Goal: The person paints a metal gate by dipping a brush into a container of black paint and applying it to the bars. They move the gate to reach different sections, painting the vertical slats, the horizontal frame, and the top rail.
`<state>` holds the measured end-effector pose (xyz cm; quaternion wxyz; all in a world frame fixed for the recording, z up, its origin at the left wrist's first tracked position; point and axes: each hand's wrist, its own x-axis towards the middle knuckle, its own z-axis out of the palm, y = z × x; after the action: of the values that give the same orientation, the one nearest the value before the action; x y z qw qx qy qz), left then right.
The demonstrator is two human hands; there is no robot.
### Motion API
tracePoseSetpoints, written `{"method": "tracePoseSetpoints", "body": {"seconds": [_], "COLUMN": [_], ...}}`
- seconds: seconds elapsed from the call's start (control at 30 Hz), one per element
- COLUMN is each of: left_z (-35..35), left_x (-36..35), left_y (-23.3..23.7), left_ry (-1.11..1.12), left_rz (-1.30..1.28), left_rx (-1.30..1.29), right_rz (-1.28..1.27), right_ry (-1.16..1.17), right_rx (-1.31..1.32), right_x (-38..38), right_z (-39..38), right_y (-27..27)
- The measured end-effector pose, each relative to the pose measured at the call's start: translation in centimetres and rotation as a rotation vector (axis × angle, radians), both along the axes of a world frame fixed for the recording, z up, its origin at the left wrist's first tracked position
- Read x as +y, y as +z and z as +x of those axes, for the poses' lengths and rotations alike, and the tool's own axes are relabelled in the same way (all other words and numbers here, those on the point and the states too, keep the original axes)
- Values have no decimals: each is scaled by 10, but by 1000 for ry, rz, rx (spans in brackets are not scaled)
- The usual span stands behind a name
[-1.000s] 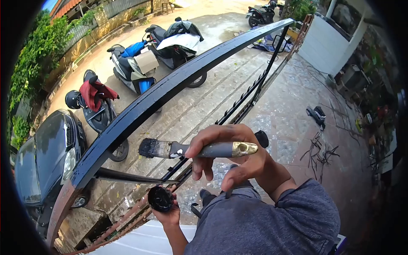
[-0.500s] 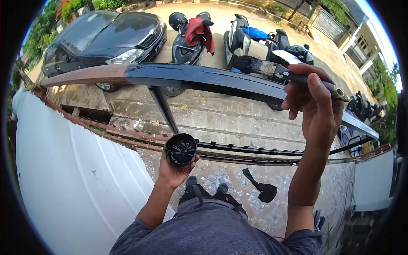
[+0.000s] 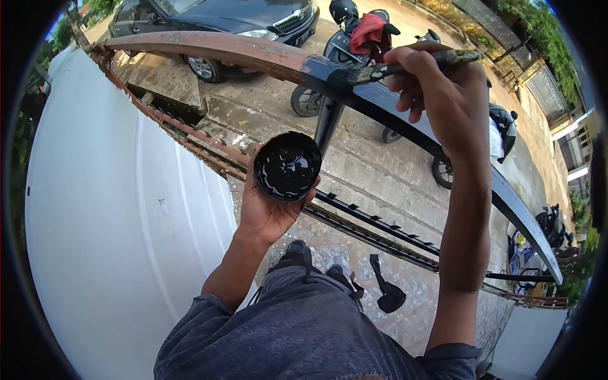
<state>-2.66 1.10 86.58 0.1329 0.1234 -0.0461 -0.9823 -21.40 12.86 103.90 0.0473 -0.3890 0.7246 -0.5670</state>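
Observation:
A round container of glossy black paint (image 3: 288, 166) rests in my left hand (image 3: 269, 214), whose fingers wrap its side and underside. My right hand (image 3: 440, 88) grips a paintbrush (image 3: 373, 74) by its handle. The brush's dark bristles touch the top face of a metal beam (image 3: 253, 53) near the border between its black coat and its reddish-brown left stretch. From there rightward the beam is black and shiny. Below it, a dark upright post (image 3: 329, 120) runs down behind the paint container, which hides its lower part.
White corrugated sheeting (image 3: 101, 190) fills the left side. Lower rails (image 3: 373, 221) with short teeth cross beneath the beam. A black item with a strap (image 3: 391, 294) lies on the tiled floor. Beyond the beam stand a dark car (image 3: 234, 19) and motorbikes, one with a red cloth (image 3: 373, 33).
The brush has come down from above the beam onto its top, further left along it. My view has turned, and the paint container appears closer and higher.

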Motion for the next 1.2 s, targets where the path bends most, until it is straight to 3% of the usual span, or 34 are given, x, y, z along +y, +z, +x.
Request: {"method": "tracePoseSetpoints", "body": {"seconds": [0.07,0.2,0.33,0.43,0.6,0.8,0.93,1.0,1.2], "left_z": [2,10,11,13,14,9,1,-5,-10], "left_x": [-8,-16,-15,-15,-25,-34,-35,-39,-45], "left_y": [-5,-8,1,9,19,40,56,55,54], "left_ry": [18,26,48,80,70,29,21,9,-30], "left_rz": [-18,7,-101,-134,-154,-97,-47,37,-52], "left_rx": [4,49,12,22,42,126,124,197,98], "right_rz": [-150,-34,12,279,108,29,-110,-163,-147], "right_ry": [-47,-47,280,348,352,221,-3,-35,-56], "right_rx": [-62,-73,270,372,332,-90,-88,-51,39], "right_x": [17,21,7,4,-2,-13,-10,-13,-42], "right_z": [24,80,76,85,81,84,62,48,12], "right_y": [2,-11,-38,-36,-37,-26,-3,3,-7]}}
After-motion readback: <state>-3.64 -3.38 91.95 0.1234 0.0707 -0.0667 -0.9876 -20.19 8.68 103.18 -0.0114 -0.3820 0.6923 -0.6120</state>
